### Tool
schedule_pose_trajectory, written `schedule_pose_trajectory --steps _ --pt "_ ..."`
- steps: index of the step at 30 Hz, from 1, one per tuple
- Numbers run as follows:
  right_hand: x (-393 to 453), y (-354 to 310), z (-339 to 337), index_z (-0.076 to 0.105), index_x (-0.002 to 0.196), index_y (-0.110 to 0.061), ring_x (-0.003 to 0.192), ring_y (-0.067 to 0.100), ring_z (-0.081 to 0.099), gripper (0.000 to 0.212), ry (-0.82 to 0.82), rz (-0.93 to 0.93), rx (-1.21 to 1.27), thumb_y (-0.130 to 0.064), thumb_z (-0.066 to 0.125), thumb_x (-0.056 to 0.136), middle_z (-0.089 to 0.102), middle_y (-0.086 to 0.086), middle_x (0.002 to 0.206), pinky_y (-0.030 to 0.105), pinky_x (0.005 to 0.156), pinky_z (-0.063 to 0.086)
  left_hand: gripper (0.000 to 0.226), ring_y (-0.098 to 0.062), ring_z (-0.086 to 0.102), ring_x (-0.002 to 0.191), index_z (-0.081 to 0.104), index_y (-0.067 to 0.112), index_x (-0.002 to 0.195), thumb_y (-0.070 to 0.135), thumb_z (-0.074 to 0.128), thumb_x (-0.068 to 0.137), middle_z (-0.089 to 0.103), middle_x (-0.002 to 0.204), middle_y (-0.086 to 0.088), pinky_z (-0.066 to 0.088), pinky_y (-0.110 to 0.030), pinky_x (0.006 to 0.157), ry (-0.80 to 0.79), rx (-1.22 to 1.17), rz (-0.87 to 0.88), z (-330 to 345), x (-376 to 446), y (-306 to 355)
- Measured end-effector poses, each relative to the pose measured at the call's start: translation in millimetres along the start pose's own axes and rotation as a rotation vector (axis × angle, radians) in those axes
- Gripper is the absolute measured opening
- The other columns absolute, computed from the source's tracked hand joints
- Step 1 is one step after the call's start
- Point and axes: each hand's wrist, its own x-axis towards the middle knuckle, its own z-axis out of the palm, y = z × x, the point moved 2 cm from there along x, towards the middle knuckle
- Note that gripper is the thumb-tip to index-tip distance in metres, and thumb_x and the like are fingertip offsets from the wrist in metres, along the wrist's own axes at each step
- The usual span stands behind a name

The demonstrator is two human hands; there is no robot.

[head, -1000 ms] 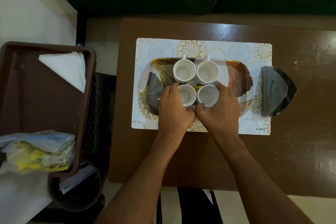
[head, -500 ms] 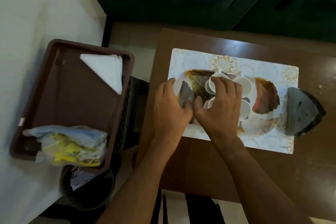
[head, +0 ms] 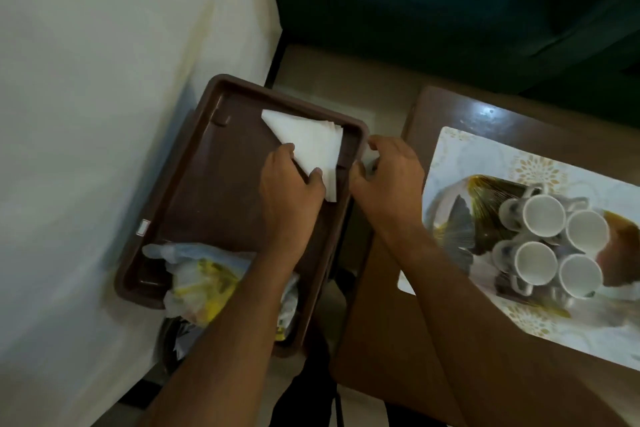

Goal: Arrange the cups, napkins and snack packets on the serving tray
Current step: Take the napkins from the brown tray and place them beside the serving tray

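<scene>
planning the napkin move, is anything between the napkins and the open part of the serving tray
The right hand hovers between the napkins and the serving tray, and the brown bin's rim must be cleared. The four cups fill the tray's middle; its left end looks free.

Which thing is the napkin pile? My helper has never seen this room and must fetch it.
Find the brown bin left of the wooden table. At its far end, under the left hand, lies the napkin pile: flat, white, folded into a triangle, unlike the crumpled yellow-and-clear snack bags at the near end.
</scene>
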Motion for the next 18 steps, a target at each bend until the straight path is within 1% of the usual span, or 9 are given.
schedule_pose_trajectory --steps 2,4,6,8,10,13,16,17,18 --pt "11.7 -11.8 15.8 0.068 0.118 -0.006 0.097 0.024 0.066 0.032 -0.002 0.016 0.018 -0.014 0.071 0.086 0.072 0.01 0.11 0.027 0.089 0.05 0.053 -0.021 0.062 0.123 0.058 0.012 0.139 0.024 0.077 0.091 0.064 0.131 -0.004 0.053 -0.033 0.098 -0.003 -0.005 -0.038 -3.0 14.1 -10.0" --pt "22.1 -18.8 28.2 0.069 0.114 -0.008 0.093 0.022 0.067 0.027 -0.013 0.038 0.014 -0.014 0.068 0.088 0.072 0.008 0.106 0.036 0.09 0.057 0.051 -0.02 0.063 0.12 0.058 0.013 0.138 0.024 0.077 0.092 0.064 0.131 -0.003 0.054 -0.033 0.097 -0.008 -0.013 -0.063 -3.8 23.9 -16.3" --pt "30.8 -23.0 39.8 0.068 0.11 -0.006 0.093 0.024 0.067 0.023 -0.026 0.054 -0.009 -0.014 0.066 0.089 0.071 0.009 0.105 0.042 0.089 0.058 0.052 -0.02 0.064 0.121 0.057 0.013 0.139 0.023 0.076 0.093 0.064 0.133 -0.003 0.056 -0.038 0.101 -0.019 -0.018 -0.084 -2.5 33.1 -21.5" --pt "36.6 -25.8 48.8 0.065 0.111 -0.005 0.095 0.026 0.067 0.024 -0.04 0.071 -0.042 -0.014 0.065 0.09 0.069 0.011 0.108 0.042 0.088 0.058 0.052 -0.021 0.065 0.121 0.056 0.012 0.14 0.022 0.076 0.093 0.064 0.134 -0.004 0.057 -0.043 0.103 -0.04 -0.033 -0.104 -0.5 41.0 -24.0" --pt "40.1 -28.0 55.8 0.063 0.117 -0.005 0.1 0.025 0.066 0.028 -0.055 0.086 -0.075 -0.014 0.066 0.09 0.067 0.012 0.115 0.037 0.091 0.056 0.054 -0.022 0.066 0.12 0.056 0.012 0.141 0.021 0.077 0.092 0.065 0.133 -0.004 0.057 -0.043 0.103 -0.056 -0.063 -0.129 1.3 47.1 -24.9" --pt "44.1 -33.6 64.4 0.061 0.122 -0.003 0.108 0.027 0.063 0.034 -0.063 0.083 -0.12 -0.012 0.067 0.09 0.064 0.014 0.12 0.033 0.09 0.052 0.054 -0.02 0.069 0.113 0.057 0.011 0.139 0.019 0.077 0.09 0.068 0.126 -0.003 0.057 -0.037 0.097 -0.057 -0.126 -0.164 3.1 54.4 -25.6" --pt "47.0 -37.2 68.9 0.059 0.127 -0.003 0.115 0.028 0.061 0.041 -0.071 0.108 -0.135 -0.011 0.07 0.089 0.063 0.014 0.125 0.034 0.095 0.051 0.059 -0.013 0.065 0.107 0.056 0.011 0.142 0.016 0.079 0.089 0.069 0.125 -0.001 0.051 -0.018 0.079 -0.062 -0.263 -0.267 4.8 60.9 -25.8" --pt "47.3 -37.4 69.8 0.058 0.129 -0.003 0.117 0.027 0.06 0.043 -0.074 0.116 -0.129 -0.01 0.071 0.088 0.062 0.013 0.127 0.034 0.097 0.051 0.06 -0.013 0.065 0.108 0.055 0.012 0.144 0.016 0.079 0.089 0.068 0.125 -0.001 0.052 -0.018 0.08 -0.068 -0.324 -0.316 5.6 62.4 -26.1" --pt "47.4 -37.5 70.8 0.058 0.129 -0.004 0.119 0.028 0.059 0.044 -0.077 0.12 -0.115 -0.009 0.071 0.087 0.061 0.013 0.129 0.035 0.099 0.05 0.061 -0.015 0.067 0.11 0.054 0.012 0.145 0.014 0.079 0.089 0.068 0.124 -0.001 0.056 -0.023 0.087 -0.076 -0.401 -0.372 6.1 63.6 -26.4"
